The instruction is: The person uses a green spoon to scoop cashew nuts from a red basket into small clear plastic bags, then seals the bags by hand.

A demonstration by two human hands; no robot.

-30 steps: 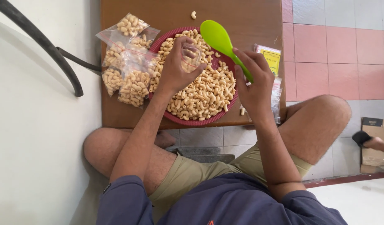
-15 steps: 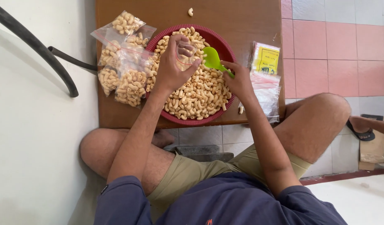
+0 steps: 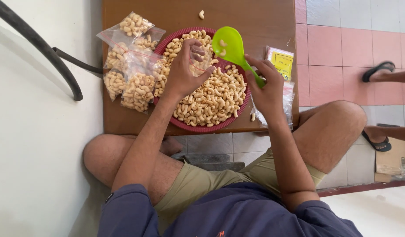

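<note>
A round red tray [image 3: 201, 128] full of pale curled macaroni snacks sits on a low brown table [image 3: 250, 17]. My left hand [image 3: 185, 70] hovers over the tray and holds a small clear plastic bag [image 3: 201, 61] open. My right hand [image 3: 267, 90] grips the handle of a green plastic scoop [image 3: 228, 44], lifted above the tray's far right with a few pieces in its bowl, beside the bag's mouth.
Several filled clear bags of snacks [image 3: 130, 66] lie left of the tray. A stack of empty bags with yellow labels [image 3: 281, 66] lies at the table's right edge. One loose piece [image 3: 201, 14] rests on the table. Another person's sandalled feet [image 3: 378, 72] are on the pink tiles.
The scoop dipped down into the snacks in the tray half a second ago and has come back up with a few pieces, next to the bag in my left hand.
</note>
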